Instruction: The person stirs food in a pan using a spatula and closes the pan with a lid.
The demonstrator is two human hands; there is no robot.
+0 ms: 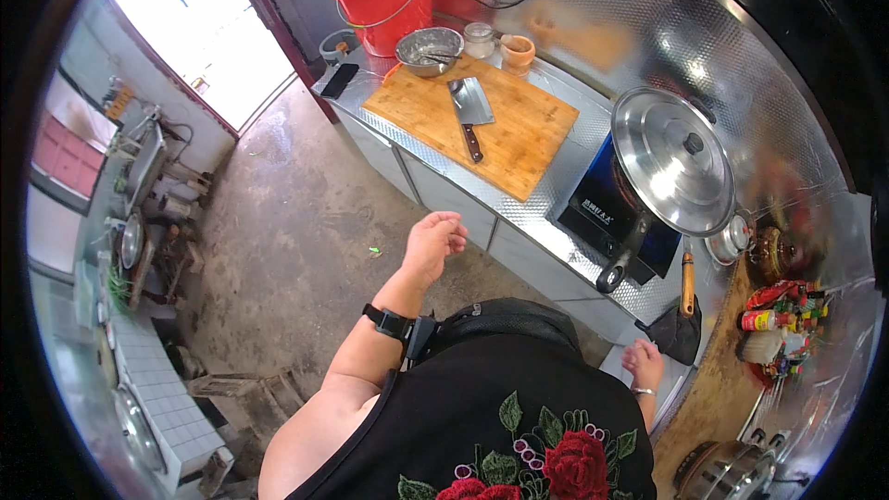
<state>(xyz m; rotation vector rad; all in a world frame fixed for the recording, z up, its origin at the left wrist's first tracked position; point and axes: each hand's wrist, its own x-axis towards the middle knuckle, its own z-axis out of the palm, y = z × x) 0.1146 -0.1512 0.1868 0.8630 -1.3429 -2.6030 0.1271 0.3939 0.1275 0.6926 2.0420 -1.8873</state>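
My left hand hangs over the concrete floor in front of the counter, fingers loosely curled, holding nothing. Low at the right, my right hand is beside a black cloth; its fingers are bent and nothing shows in them. On the foil-covered counter lies a wooden cutting board with a cleaver on it. A metal bowl holding chopsticks stands at the board's far edge. Right of the board, a pan under a domed metal lid sits on a black gas stove.
A red bucket with a lid, a smartphone, a glass jar and a clay mortar stand along the counter. A wooden-handled utensil, sauce bottles and a pot are at the right. A wooden stool is behind left.
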